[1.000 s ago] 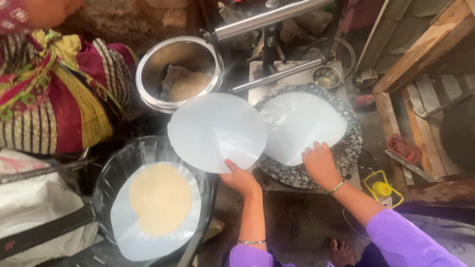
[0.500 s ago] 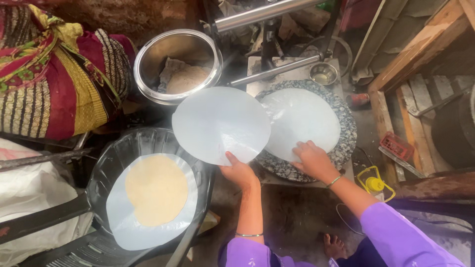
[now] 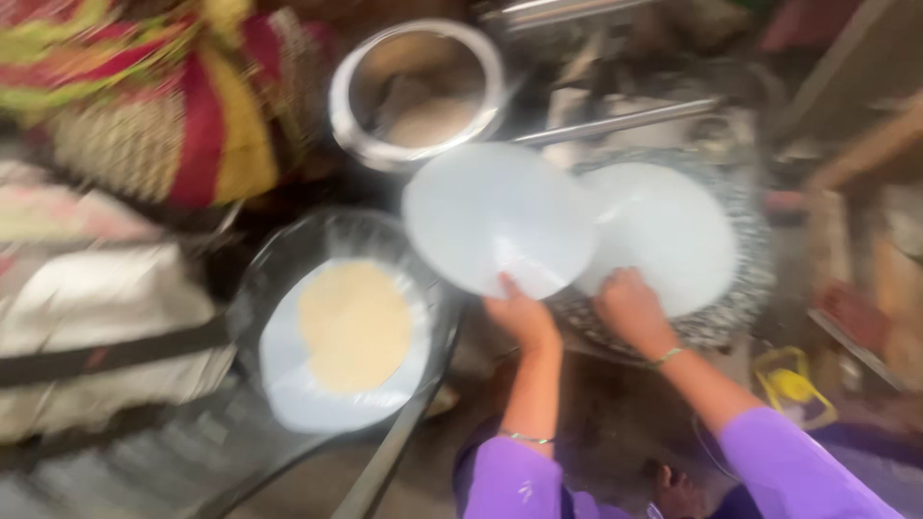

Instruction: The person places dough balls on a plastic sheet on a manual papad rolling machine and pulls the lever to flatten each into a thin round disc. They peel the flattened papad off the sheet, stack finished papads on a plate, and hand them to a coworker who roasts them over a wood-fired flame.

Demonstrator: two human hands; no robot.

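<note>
The left hand (image 3: 522, 315) pinches the near edge of a round white sheet (image 3: 498, 219), fingers closed on its rim; the sheet is lifted and tilted, hanging above the left edge of the speckled round press plate (image 3: 745, 288). The right hand (image 3: 630, 308) rests flat, fingers bent, on the near edge of a second round white sheet (image 3: 663, 235), which lies on the press plate; whether it grips or only presses cannot be told through the blur. The two sheets overlap at the centre, the lifted one in front. Left of the left hand, a dark round basket (image 3: 288, 252) holds a white sheet with a flattened pale dough disc (image 3: 354, 325) on it. Beyond the lifted sheet stands a steel pot (image 3: 358, 144). A metal lever bar (image 3: 615, 123) crosses above the press plate
</note>
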